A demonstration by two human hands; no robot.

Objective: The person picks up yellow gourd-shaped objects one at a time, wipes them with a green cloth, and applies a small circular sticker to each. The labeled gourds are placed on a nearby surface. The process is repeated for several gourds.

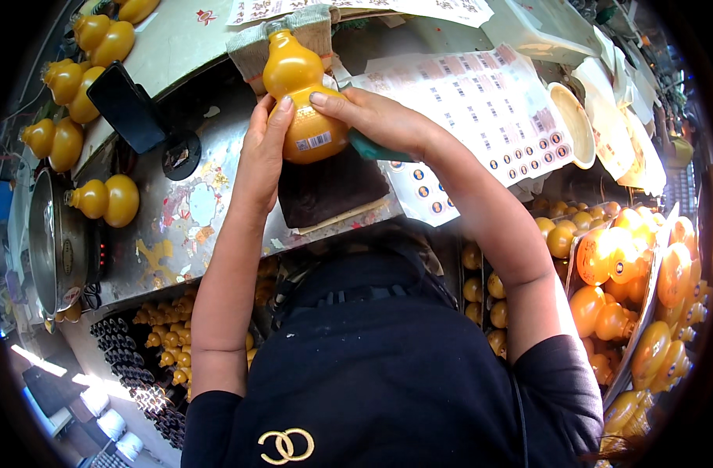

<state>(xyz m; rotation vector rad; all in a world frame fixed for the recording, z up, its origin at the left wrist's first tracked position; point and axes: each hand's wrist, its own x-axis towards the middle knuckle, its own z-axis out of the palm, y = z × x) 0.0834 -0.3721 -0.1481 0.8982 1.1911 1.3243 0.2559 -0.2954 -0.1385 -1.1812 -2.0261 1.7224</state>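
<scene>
A glossy yellow gourd-shaped bottle (294, 69) lies tilted, its clear neck pointing away from me against a folded greyish cloth (319, 31). My left hand (263, 152) grips its left side, and my right hand (384, 121) holds the right side. Both thumbs press on the lower bulb, close to its middle. Below them, a small white barcode label (315, 141) sits on that bulb. Something green (378, 148) shows under my right hand; I cannot make out what it is. A dark brown pad (329, 195) lies under the bottle's near end.
Sheets of printed stickers (481, 117) cover the table at right, beside a round shallow dish (571, 125). At left are a phone on a stand (128, 108), several more gourd bottles (106, 201) and a metal pan (48, 242). Crates of yellow bottles (606, 257) stand at my right.
</scene>
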